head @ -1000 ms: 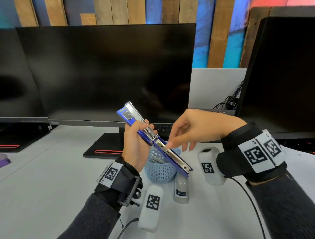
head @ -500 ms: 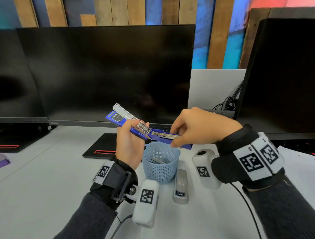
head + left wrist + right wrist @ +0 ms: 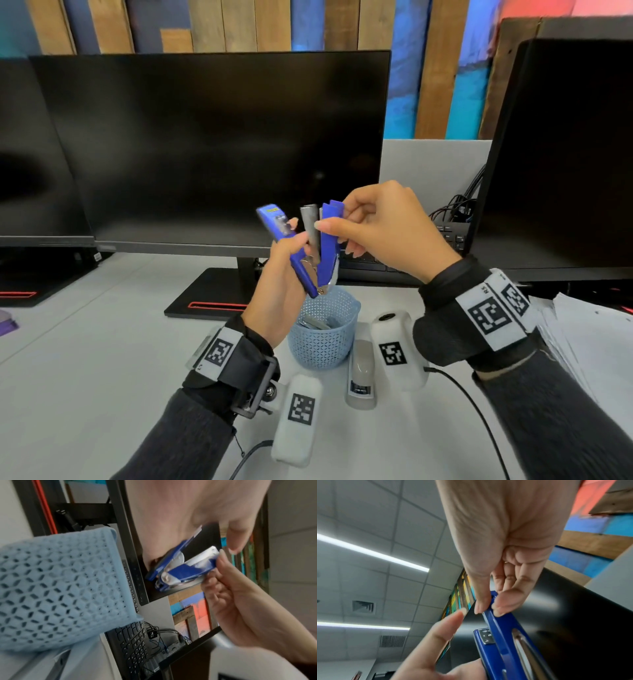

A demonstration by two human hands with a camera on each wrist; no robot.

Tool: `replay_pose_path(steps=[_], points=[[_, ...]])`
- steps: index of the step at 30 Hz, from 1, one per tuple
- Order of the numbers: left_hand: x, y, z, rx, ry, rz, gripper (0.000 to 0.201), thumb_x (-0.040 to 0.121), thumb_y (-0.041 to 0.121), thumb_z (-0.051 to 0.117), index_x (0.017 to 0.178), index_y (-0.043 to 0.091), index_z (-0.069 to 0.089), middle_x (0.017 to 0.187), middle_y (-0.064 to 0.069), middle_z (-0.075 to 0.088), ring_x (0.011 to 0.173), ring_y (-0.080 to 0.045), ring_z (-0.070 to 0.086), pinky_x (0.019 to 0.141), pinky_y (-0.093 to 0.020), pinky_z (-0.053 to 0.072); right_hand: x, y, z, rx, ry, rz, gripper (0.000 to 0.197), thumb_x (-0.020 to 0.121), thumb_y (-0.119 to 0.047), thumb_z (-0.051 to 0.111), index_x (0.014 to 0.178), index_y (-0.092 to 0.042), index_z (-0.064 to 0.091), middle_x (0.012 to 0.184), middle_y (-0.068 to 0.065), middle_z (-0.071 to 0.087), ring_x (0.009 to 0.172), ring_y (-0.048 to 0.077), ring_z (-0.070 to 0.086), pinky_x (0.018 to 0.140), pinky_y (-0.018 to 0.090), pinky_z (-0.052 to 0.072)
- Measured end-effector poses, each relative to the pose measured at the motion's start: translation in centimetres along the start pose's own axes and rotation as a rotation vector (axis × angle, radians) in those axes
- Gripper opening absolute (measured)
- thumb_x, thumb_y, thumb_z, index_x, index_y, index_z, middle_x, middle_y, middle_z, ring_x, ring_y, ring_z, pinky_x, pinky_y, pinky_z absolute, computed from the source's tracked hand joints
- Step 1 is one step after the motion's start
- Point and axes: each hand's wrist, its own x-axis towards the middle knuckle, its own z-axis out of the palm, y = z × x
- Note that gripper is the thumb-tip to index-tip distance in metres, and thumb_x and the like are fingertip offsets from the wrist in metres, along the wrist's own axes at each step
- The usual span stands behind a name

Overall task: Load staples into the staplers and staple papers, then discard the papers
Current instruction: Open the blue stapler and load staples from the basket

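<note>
**Blue stapler held open in both hands above the basket**

We hold the blue stapler [image 3: 310, 253] in the air, hinge end down, right over the light blue mesh basket [image 3: 323, 337]. It's fanned open into three parts: base at left, metal magazine in the middle, top cover at right.

Left hand [image 3: 282, 291]: grip clenched around the base, thumb lying across it. Right hand [image 3: 387, 229]: grip pinching the upper end of the top cover between thumb and fingertips; the right wrist view shows this pinch clearly, other fingers loosely curled behind.

The left wrist view is blurred, but the open hinge and metal inner parts are visible beside the basket wall.

Inside the basket we see some grey metallic items; can't tell what exactly. A grey stapler [image 3: 361, 373] lies on the worktop [image 3: 85, 359] just right of the basket, touching or nearly touching it. A stack of papers [image 3: 589, 339] sits at the right edge of the worktop, well apart from the hands.

Behind: a dark monitor [image 3: 212, 147] in the middle, a keyboard [image 3: 373, 265] partly hidden behind the right hand, more screens on both sides.
</note>
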Motion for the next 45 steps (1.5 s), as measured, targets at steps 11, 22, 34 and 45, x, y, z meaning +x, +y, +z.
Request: replay_pose_path(steps=[11, 22, 34, 45], points=[[-0.5, -1.1, 0.2, 0.474, -0.160, 0.035, 0.057, 0.080, 0.003, 0.073, 0.126, 0.023, 0.047, 0.110, 0.004, 0.067, 0.099, -0.007, 0.067, 0.083, -0.026, 0.056, 0.2, 2.1, -1.0, 0.371, -0.160, 0.146, 0.029, 0.077, -0.032, 0.073, 0.092, -0.007, 0.069, 0.073, 0.014, 0.066, 0.062, 0.009, 0.059, 0.045, 0.016, 0.041], [-1.4, -0.8, 1.1, 0.460, -0.367, -0.037, 0.063, 0.073, 0.024, 0.072, 0.130, 0.015, 0.045, 0.093, 0.002, 0.064, 0.089, -0.019, 0.066, 0.086, -0.035, 0.052, -0.5, 2.9, -1.5, 0.367, -0.382, 0.131, 0.031, 0.080, -0.045, 0.067, 0.095, -0.018, 0.067, 0.103, 0.002, 0.066, 0.094, 0.011, 0.064, 0.080, 0.019, 0.047], [-2.0, -0.8, 2.0, 0.374, -0.393, -0.066, 0.042, 0.095, 0.028, 0.050, 0.132, 0.007, 0.042, 0.083, -0.007, 0.066, 0.081, -0.027, 0.070, 0.079, -0.035, 0.057, -2.4, 1.7, -0.5, 0.502, -0.227, 0.267, 0.028, 0.090, -0.034, 0.061, 0.104, -0.010, 0.066, 0.100, 0.005, 0.072, 0.090, 0.011, 0.069, 0.081, 0.022, 0.054], [-3.7, -1.9, 7.7, 0.638, -0.659, -0.217, 0.044, 0.092, 0.042, 0.042, 0.121, 0.009, 0.051, 0.088, -0.005, 0.071, 0.086, -0.026, 0.071, 0.079, -0.044, 0.057, -9.4, 0.8, -7.2, 0.508, 0.140, 0.400, 0.028, 0.095, -0.033, 0.054, 0.108, -0.009, 0.063, 0.105, 0.012, 0.073, 0.093, 0.024, 0.073, 0.086, 0.028, 0.058]])
